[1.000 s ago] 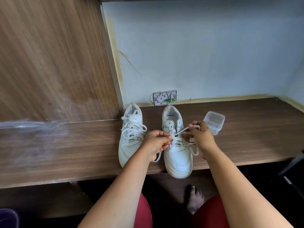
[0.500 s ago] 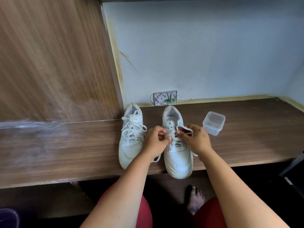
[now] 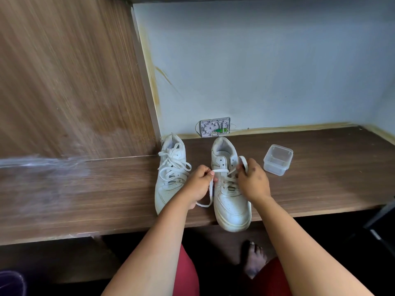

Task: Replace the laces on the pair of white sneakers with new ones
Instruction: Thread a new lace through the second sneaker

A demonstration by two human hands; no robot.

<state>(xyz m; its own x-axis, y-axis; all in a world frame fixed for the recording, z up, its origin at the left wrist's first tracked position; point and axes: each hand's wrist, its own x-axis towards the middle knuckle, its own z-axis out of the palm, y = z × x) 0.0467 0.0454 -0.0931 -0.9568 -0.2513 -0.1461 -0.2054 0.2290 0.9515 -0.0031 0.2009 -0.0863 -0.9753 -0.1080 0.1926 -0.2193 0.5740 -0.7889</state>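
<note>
Brown wooden shelf [image 3: 106,189] against pale blue wall. Right sneaker [image 3: 232,201] lies toe-near, heel-far, between the hands. Left hand [image 3: 199,185] pinches one end of the lace [image 3: 220,171] at the left eyelets; right hand [image 3: 253,181] pinches the other end. Lace spans crosswise. Left sneaker [image 3: 171,174] just beside, fully laced.

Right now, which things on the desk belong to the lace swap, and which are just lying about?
Job:
right sneaker
its lace, pinched by left hand and right hand
left sneaker, laced

Lying about:
clear plastic tub
wall socket box
</note>
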